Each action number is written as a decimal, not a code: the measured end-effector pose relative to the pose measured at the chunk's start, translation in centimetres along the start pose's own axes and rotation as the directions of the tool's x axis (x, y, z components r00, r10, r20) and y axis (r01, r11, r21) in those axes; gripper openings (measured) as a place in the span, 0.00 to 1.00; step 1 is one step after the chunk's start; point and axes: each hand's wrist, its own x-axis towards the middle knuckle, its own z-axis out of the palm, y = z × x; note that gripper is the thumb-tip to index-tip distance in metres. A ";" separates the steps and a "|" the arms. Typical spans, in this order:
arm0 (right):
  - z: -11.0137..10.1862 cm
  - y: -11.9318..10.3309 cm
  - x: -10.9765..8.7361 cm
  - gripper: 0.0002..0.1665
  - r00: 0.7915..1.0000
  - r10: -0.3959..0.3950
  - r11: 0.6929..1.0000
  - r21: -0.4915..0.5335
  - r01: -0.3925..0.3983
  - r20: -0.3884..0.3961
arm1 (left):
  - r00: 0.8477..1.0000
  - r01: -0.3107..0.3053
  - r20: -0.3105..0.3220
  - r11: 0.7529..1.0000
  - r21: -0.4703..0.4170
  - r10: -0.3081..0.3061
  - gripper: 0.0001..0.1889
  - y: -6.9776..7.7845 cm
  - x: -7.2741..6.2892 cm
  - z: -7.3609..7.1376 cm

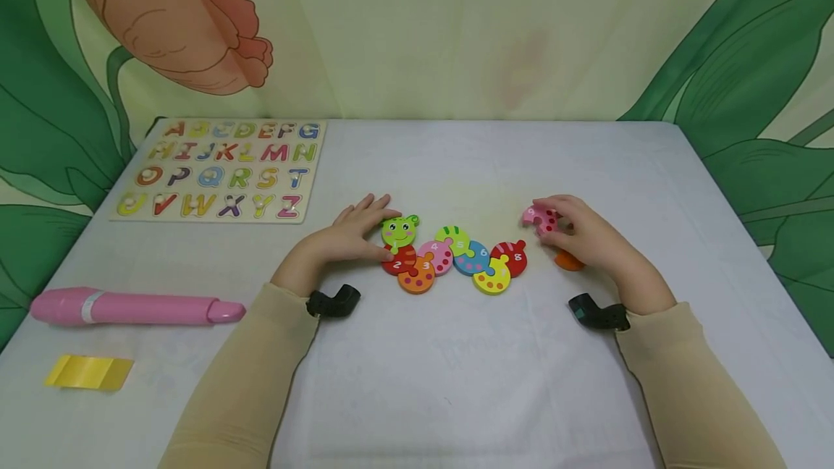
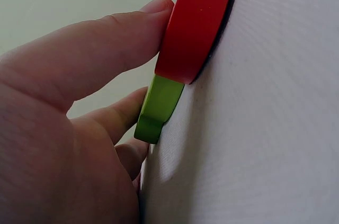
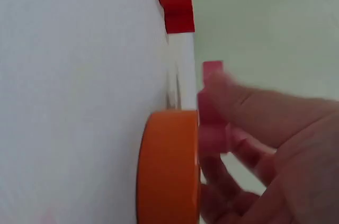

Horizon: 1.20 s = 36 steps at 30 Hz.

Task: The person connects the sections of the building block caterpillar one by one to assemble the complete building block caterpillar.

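A wooden caterpillar number puzzle lies joined on the table, from its green smiling head (image 1: 398, 231) through several round pieces to the red piece numbered 8 (image 1: 510, 259). My left hand (image 1: 355, 231) rests beside the head end with fingers extended. Its thumb touches the edge of the red piece numbered 2 (image 2: 196, 23), and its fingers reach behind the green head (image 2: 159, 102). In my right hand (image 1: 583, 231) a pink puzzle piece (image 1: 541, 218) with red dots is pinched, apart from the chain. An orange piece (image 3: 168, 168) sits below that hand, partly hidden by it in the head view.
An alphabet puzzle board (image 1: 215, 171) with knobbed letters is at the back left. A thick pink pen-shaped object (image 1: 150, 308) lies at the left, with a yellow strip (image 1: 90, 373) in front of it. A printed curtain (image 1: 456, 35) hangs behind the table (image 1: 469, 382).
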 end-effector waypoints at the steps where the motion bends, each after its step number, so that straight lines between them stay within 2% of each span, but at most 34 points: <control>1: -0.1 -0.1 -0.1 0.37 1.000 0.009 1.000 0.010 -0.009 -0.010 | 1.000 -0.002 0.000 1.000 0.000 0.002 0.37 0.0 0.0 0.0; 7: -0.5 -0.8 -0.5 0.39 0.999 -0.007 0.997 0.072 0.009 -0.039 | 1.000 -0.013 0.003 1.000 0.002 0.013 0.38 0.0 -0.1 -0.1; 12: -0.5 -0.7 -0.6 0.38 1.000 -0.007 0.991 0.137 0.008 -0.005 | 1.000 -0.017 0.007 1.000 -0.001 0.017 0.38 0.1 -0.2 -0.1; 19: -0.1 -0.6 -0.4 0.27 0.998 -0.036 0.964 0.265 0.020 0.057 | 1.000 -0.019 0.006 1.000 0.003 0.019 0.37 0.0 -0.1 -0.1; 27: 0.1 -0.4 -0.6 0.22 0.988 -0.134 0.964 0.239 0.112 0.077 | 1.000 -0.020 0.004 1.000 0.002 0.020 0.37 0.0 -0.1 0.0; 32: 0.1 -0.3 -0.7 0.23 0.985 -0.125 0.967 0.236 0.094 0.122 | 1.000 -0.017 0.005 1.000 0.002 0.017 0.37 -0.1 -0.1 0.0; 36: 0.2 -0.4 -0.7 0.24 0.985 -0.118 0.970 0.229 0.087 0.125 | 1.000 -0.012 0.006 1.000 0.003 0.012 0.37 0.0 0.0 0.0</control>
